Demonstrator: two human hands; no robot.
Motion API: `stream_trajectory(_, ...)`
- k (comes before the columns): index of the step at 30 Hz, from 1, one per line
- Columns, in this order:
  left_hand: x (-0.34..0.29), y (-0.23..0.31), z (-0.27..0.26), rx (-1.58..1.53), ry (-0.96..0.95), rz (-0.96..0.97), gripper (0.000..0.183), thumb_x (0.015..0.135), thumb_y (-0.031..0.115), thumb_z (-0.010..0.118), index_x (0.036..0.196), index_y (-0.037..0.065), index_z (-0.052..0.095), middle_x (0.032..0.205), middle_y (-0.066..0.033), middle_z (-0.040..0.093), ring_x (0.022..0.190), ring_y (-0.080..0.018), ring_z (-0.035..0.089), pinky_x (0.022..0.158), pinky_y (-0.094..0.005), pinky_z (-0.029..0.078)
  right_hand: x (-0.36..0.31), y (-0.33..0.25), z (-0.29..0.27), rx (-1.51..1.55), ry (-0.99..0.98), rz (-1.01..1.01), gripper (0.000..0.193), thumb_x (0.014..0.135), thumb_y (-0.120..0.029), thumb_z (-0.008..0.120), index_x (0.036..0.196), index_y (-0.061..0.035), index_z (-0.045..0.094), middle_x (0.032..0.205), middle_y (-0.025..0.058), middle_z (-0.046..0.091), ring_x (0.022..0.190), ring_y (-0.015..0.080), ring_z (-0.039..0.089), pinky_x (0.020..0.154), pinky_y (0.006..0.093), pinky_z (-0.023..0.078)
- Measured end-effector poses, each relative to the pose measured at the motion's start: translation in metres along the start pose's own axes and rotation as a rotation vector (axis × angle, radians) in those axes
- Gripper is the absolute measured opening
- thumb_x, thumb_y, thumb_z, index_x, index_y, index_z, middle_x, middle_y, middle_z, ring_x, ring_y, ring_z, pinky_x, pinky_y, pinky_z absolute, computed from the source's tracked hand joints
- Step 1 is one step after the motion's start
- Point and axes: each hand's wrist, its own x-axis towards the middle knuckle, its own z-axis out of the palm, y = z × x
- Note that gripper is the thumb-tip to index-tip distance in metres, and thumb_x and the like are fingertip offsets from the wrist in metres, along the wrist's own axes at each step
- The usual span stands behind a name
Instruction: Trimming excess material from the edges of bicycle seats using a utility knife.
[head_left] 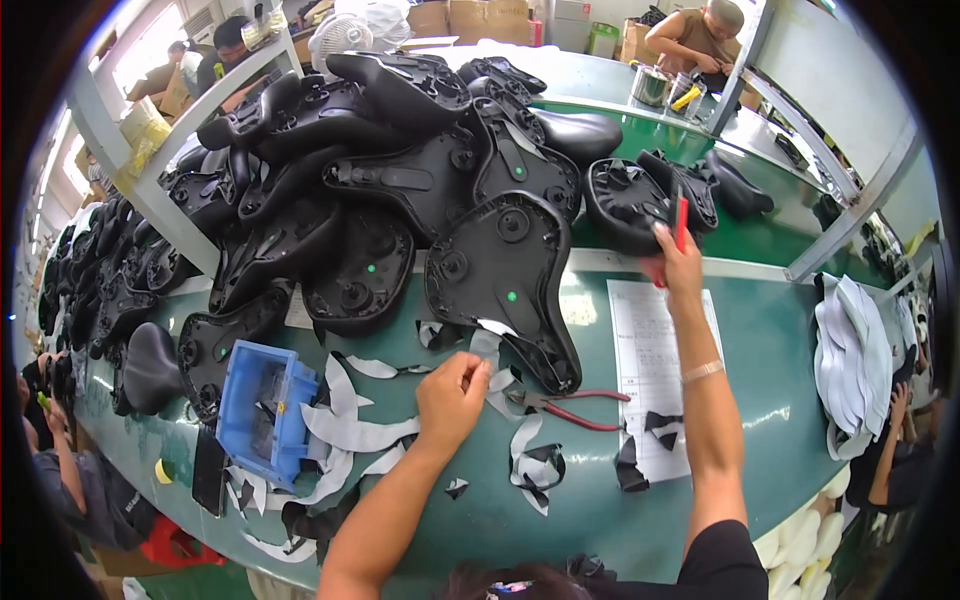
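Observation:
My left hand is closed, knuckles up, over the middle of the green table. Its fingers meet a white fabric strip beside a black bicycle saddle, which lies underside up; whether they grip the strip is hidden. Farther right, my right hand is raised and closed round a red-handled tool whose dark end points away from me. Just beyond that hand sits another black saddle. Red-handled pincers lie on the table between my forearms.
Many black saddles are heaped at the far left. A blue bin stands left of my arm amid black and white scraps. A printed sheet lies under my right forearm. White stacked pieces hang at the right edge. Other people work around.

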Motion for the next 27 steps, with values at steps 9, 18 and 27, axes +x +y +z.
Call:
stream_trajectory(9, -0.003, -0.006, -0.042, -1.132, -0.474, -0.506, 0.073, 0.094, 0.064, 0.028, 0.117, -0.001, 0.053, 0.112, -0.0103, 0.061, 0.096, -0.0172, 0.06, 0.086, -0.0325, 0.047, -0.208, -0.065, -0.078, -0.219, -0.54, -0.228, 0.029, 0.078, 0.0, 0.064, 0.104, -0.0011, 0.054, 0.085, 0.0044, 0.057, 0.072, 0.0129, 0.056, 0.068, 0.0254, 0.046)
stream_trajectory(18, -0.072, 0.031, -0.129, -0.798, -0.313, -0.673, 0.059, 0.082, 0.033, 0.067, 0.124, -0.003, 0.045, 0.104, -0.0112, 0.058, 0.088, -0.0166, 0.061, 0.076, -0.0284, 0.052, -0.267, -0.055, 0.003, -0.349, -0.87, -0.213, 0.04, 0.078, -0.007, 0.07, 0.114, 0.0014, 0.055, 0.101, 0.0138, 0.067, 0.078, 0.0215, 0.063, 0.073, 0.0277, 0.048)
stream_trajectory(27, -0.052, 0.069, -0.154, -0.494, -0.433, -0.609, 0.047, 0.079, 0.029, 0.067, 0.108, -0.005, 0.054, 0.091, -0.0077, 0.059, 0.075, -0.0121, 0.059, 0.069, -0.0251, 0.05, -0.28, -0.08, -0.008, -0.964, -1.0, -0.919, 0.062, 0.079, -0.005, 0.056, 0.136, -0.0259, 0.046, 0.071, 0.0092, 0.051, 0.055, 0.0235, 0.053, 0.046, 0.0343, 0.044)
